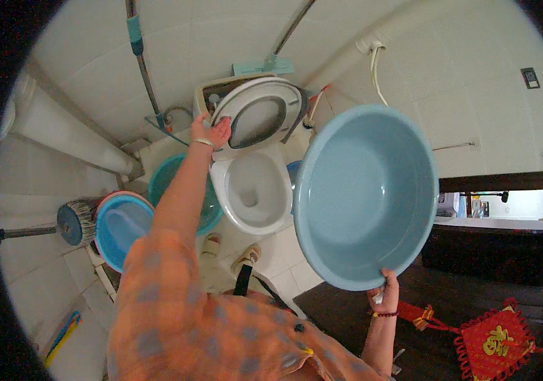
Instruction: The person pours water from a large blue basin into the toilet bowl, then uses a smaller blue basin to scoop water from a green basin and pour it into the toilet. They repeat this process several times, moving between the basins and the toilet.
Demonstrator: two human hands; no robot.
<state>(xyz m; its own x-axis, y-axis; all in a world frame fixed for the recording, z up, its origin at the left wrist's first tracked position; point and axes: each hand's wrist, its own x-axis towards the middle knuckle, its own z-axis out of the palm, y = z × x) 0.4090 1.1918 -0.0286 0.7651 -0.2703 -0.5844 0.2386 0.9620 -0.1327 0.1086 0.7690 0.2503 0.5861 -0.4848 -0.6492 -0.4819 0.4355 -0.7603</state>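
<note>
My right hand (385,293) grips the lower rim of a large blue-grey plastic basin (362,190), thumb over the edge. The basin is tilted, its hollow side towards me, and looks bare inside. A small white thing, too small to name, shows at that palm. My left hand (212,131) is spread at the left edge of the raised toilet seat (295,102); whether it touches the seat, I cannot tell. Below lies the open white toilet bowl (257,190). Behind the seat, the cistern (202,93) has its top uncovered, with fittings visible inside.
A green tub (212,214) stands left of the toilet, partly behind my forearm. Further left are a blue basin (124,228) and a mop head (76,221). A toilet brush (309,121) stands behind the toilet. A dark door (433,285) with a red hanging ornament (497,340) is at right.
</note>
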